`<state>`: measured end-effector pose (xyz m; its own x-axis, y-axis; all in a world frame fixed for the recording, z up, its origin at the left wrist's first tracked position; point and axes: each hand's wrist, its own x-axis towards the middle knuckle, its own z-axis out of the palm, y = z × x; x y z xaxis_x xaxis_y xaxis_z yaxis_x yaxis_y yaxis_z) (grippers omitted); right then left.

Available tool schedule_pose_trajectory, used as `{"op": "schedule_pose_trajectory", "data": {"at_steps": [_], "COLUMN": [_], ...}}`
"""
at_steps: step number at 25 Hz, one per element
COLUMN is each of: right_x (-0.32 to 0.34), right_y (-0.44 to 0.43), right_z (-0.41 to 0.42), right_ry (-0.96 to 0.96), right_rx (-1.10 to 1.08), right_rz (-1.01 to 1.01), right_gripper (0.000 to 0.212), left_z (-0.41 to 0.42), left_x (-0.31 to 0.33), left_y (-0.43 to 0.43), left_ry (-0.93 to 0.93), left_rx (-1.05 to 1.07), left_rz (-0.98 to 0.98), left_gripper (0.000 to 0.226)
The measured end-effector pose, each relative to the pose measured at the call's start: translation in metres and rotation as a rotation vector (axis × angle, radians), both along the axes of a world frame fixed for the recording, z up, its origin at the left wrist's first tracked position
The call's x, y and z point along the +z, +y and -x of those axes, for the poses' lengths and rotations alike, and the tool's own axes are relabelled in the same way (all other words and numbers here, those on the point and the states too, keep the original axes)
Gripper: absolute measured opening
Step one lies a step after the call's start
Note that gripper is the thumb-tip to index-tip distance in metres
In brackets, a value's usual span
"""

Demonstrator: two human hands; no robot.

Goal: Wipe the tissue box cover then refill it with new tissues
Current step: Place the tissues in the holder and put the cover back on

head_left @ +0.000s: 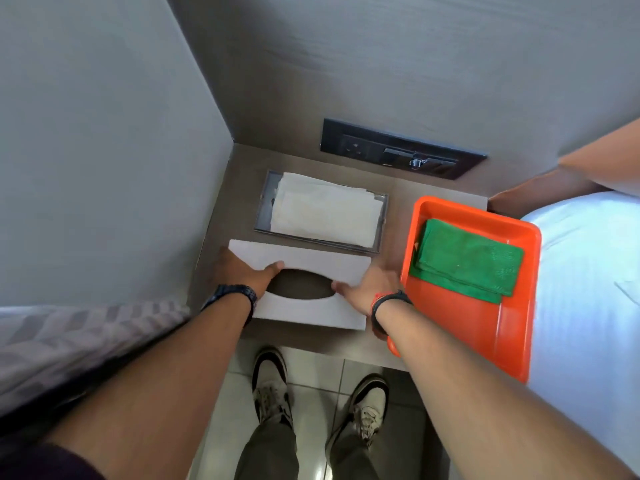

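Note:
A white tissue box cover (304, 311) with an oval slot lies on the brown bedside table near its front edge. My left hand (242, 271) grips its left end, thumb at the slot's rim. My right hand (367, 287) holds its right end, thumb at the slot's other side. Behind the cover sits the clear tissue box base (262, 202) filled with a stack of white tissues (325, 211). A folded green cloth (467, 261) rests in the orange tray (485, 337) to the right.
A dark socket and switch panel (398, 148) is set in the wall behind the table (239, 174). A grey wall closes the left side. A white bed (588, 271) lies at the right, patterned bedding at the left. My shoes stand on the tiled floor below.

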<state>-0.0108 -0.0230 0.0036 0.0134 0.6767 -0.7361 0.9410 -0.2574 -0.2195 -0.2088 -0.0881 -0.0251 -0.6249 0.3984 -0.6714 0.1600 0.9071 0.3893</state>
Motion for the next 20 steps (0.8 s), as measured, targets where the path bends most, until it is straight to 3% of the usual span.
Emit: {"op": "schedule_pose_trajectory", "data": {"at_steps": [3, 9, 13, 20], "right_x": [-0.01, 0.019, 0.037, 0.012], "right_y": [-0.015, -0.017, 0.023, 0.083], "right_z": [-0.003, -0.012, -0.013, -0.001], "right_ry": [0.068, 0.175, 0.155, 0.099], "right_rx": [-0.1, -0.346, -0.432, -0.389], "right_rz": [0.033, -0.338, -0.536, -0.447], "right_gripper": [0.085, 0.06, 0.06, 0.06], "left_z": [-0.004, -0.017, -0.018, 0.001], "left_x": [-0.002, 0.052, 0.077, 0.056], "left_y": [-0.006, 0.008, 0.049, 0.119], "left_ry": [0.052, 0.423, 0.349, 0.14], "left_rx": [-0.032, -0.185, -0.175, -0.148], "left_rz": [-0.031, -0.099, -0.283, -0.325], "left_gripper": [0.107, 0.079, 0.076, 0.071]}}
